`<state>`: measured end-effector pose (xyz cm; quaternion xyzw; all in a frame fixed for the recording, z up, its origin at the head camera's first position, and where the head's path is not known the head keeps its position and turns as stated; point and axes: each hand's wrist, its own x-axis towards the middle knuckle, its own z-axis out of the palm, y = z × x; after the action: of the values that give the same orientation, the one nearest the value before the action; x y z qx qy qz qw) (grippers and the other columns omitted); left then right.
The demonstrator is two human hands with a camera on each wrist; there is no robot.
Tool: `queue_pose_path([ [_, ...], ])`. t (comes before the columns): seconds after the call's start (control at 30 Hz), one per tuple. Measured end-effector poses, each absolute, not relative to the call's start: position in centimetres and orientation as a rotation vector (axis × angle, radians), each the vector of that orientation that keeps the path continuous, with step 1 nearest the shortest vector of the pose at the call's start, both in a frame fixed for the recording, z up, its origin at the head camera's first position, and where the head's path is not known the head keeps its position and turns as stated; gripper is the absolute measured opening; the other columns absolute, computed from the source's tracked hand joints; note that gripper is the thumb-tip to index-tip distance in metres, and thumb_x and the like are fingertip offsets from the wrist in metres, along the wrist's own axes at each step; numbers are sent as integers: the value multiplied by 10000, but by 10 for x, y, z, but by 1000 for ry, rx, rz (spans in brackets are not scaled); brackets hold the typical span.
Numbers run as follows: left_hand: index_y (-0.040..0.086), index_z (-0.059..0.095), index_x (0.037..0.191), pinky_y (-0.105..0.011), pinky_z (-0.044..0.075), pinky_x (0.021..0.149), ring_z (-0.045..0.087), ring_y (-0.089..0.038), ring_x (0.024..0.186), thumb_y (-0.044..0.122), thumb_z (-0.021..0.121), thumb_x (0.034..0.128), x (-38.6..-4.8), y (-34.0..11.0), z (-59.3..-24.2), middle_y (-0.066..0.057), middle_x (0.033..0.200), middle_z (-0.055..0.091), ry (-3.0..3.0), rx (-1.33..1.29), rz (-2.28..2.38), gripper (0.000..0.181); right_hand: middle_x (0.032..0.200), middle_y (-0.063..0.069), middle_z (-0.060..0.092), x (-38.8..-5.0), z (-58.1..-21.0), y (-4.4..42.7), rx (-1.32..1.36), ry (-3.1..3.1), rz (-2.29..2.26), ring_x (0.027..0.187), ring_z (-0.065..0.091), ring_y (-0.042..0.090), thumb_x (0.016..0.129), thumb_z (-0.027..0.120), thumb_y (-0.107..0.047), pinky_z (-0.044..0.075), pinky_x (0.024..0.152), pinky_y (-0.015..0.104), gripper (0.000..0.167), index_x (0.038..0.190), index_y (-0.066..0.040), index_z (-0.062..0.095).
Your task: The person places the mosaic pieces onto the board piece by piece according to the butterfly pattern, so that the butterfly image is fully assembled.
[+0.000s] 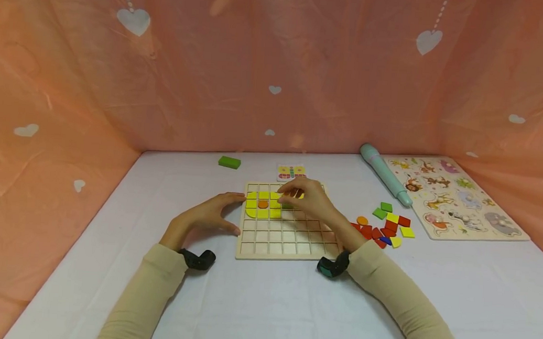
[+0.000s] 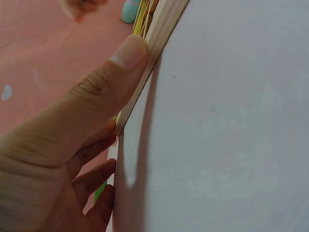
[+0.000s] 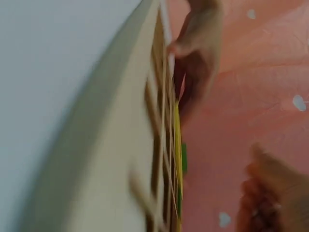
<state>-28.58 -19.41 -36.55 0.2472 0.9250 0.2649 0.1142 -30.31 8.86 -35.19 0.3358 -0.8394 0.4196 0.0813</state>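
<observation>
A wooden grid board (image 1: pixel 289 249) lies on the white cloth. Yellow tiles (image 1: pixel 275 214) fill cells at its upper left, around an orange disc (image 1: pixel 262 204). A green tile (image 1: pixel 287 206) shows partly beneath my right hand (image 1: pixel 309 197), which hovers over the board's upper part. Its fingers bend loosely, and I see nothing between them; the right wrist view is blurred. My left hand (image 1: pixel 209 212) rests against the board's left edge, thumb and fingers spread. In the left wrist view, the thumb (image 2: pixel 128 55) touches the wooden side.
A small pattern card (image 1: pixel 292 172) lies behind the board, and a green block (image 1: pixel 229 162) at back left. Loose red tiles (image 1: pixel 390 225), with yellow, green and blue ones, lie to the right. Farther right are a mint microphone-like stick (image 1: pixel 384 175) and an animal puzzle board (image 1: pixel 453 200).
</observation>
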Motion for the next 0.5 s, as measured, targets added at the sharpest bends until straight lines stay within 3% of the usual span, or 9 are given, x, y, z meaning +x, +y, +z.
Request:
queue_pose_path([
  [0.27, 76, 353, 1436, -489, 180, 1133, 207, -320, 1394, 374, 824, 677, -285, -193, -367, -123, 1499, 300, 2723, 680, 767, 941, 1059, 122, 653, -299, -333, 158, 790, -2469, 1342, 900, 593, 210, 838, 698, -121, 518, 837, 331, 269, 1086, -22, 668],
  [0.5, 65, 359, 1431, -499, 185, 1129, 211, -331, 1390, 363, 825, 679, -286, -194, -366, -133, 1494, 306, 2724, 702, 770, 933, 1144, 179, 622, -293, -337, 226, 536, -2533, 1288, 996, 611, 259, 871, 666, -179, 468, 820, 96, 337, 1152, 3, 629],
])
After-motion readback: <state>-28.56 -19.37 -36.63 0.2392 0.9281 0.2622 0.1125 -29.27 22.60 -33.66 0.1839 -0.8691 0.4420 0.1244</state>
